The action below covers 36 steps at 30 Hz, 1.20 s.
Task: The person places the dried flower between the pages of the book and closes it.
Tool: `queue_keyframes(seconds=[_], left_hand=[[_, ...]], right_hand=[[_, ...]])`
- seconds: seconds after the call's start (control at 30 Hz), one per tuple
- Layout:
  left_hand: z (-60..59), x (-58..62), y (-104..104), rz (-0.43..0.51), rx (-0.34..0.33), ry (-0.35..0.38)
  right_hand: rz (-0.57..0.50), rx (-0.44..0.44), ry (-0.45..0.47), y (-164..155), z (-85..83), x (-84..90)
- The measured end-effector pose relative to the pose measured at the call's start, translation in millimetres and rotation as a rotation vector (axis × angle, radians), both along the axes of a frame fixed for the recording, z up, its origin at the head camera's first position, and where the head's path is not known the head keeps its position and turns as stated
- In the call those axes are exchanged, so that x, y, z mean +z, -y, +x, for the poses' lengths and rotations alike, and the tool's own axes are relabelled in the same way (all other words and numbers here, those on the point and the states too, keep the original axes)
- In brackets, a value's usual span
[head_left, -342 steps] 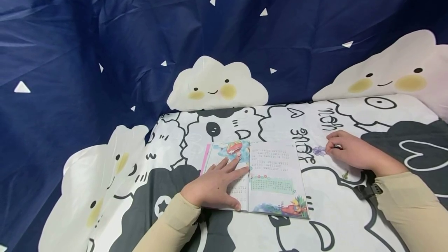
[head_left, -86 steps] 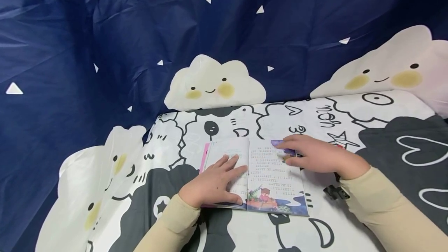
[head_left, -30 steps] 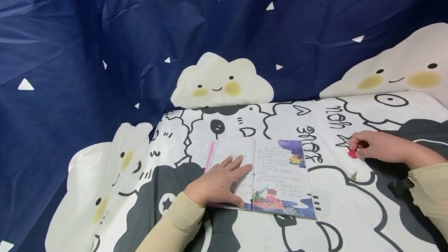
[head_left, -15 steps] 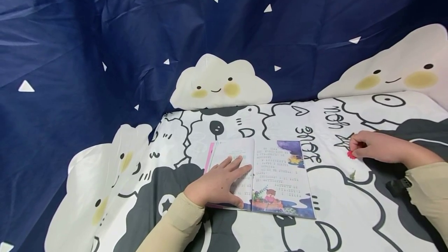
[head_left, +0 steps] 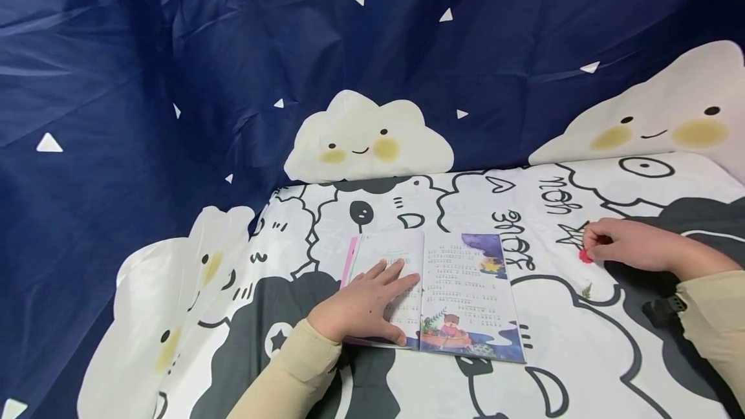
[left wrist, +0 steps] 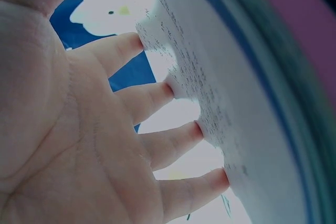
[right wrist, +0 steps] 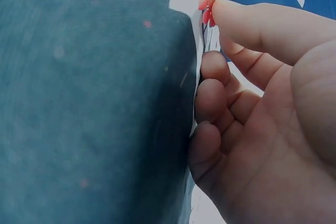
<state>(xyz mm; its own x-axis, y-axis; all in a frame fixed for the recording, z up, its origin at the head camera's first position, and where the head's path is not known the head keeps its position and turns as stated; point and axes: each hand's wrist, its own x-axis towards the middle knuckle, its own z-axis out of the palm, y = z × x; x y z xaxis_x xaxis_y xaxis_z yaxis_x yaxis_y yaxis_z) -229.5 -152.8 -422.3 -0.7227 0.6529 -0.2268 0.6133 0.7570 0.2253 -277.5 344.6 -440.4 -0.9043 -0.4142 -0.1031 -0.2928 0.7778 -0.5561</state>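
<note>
An open picture book (head_left: 465,293) lies on the patterned cloth (head_left: 553,335), with a boat drawing at the bottom of its right page. My left hand (head_left: 363,302) rests on the left page, fingers spread; in the left wrist view the fingertips (left wrist: 212,179) press on the printed text. To the right of the book, my right hand (head_left: 640,244) pinches a small red flower (head_left: 584,257) close over the cloth. The right wrist view shows red petals (right wrist: 208,15) at the thumb tip, the other fingers curled in.
A small green fern sprig (head_left: 586,291) lies between the book and my right hand. Cloud-shaped cushions (head_left: 369,138) stand along the back and left edges, before a dark blue curtain (head_left: 244,44) with white triangles.
Since the oldest frame the book shows different pages, and the purple flower is out of sight. My right hand has left the right page for the red flower. The left hand stays put.
</note>
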Motion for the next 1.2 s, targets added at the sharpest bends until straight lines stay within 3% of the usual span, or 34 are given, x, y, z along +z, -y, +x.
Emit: queue_keyframes(seconds=[1.2], left_hand=[[-2.0, -0.7, -0.3, -0.005, 0.005, 0.005]], right_hand=[[-0.064, -0.02, -0.007, -2.9, 3.4, -1.2]])
